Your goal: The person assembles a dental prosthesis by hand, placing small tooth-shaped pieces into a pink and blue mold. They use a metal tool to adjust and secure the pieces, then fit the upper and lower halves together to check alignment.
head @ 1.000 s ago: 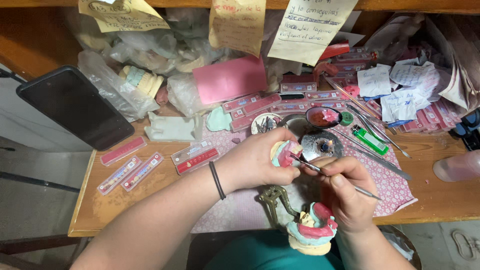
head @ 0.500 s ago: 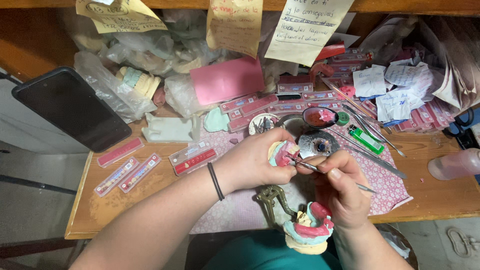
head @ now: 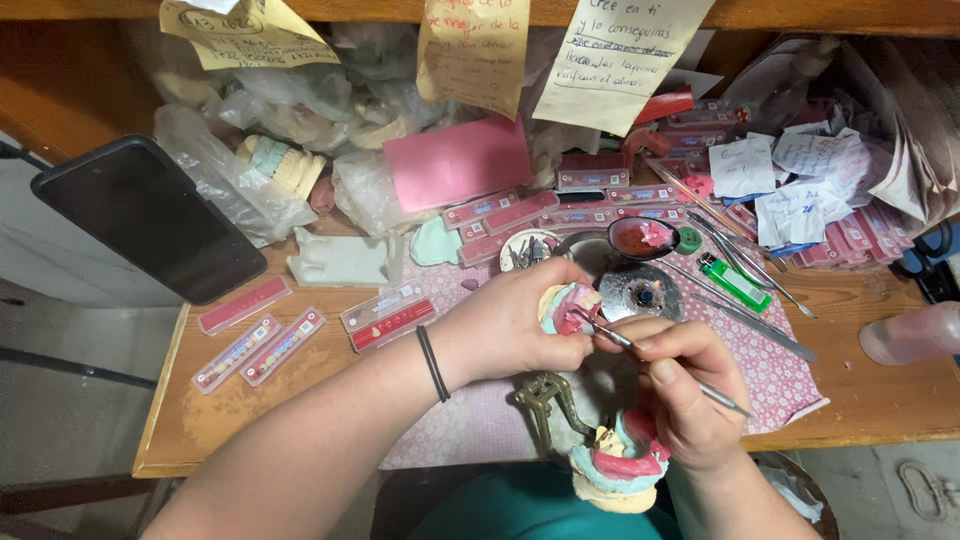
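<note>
left hand fingers closed around a small pink-and-cream dental model piece, held above the wooden surface at frame centre. right hand fingers pinch a thin metal tool, tip touching the piece at its 4 o'clock. articulator with wax teeth at 6 o'clock. black phone at 10 o'clock.

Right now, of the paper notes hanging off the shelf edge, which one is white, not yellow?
The rightmost note. It is white with dark handwriting, while the left note and the middle note are yellow.
</note>
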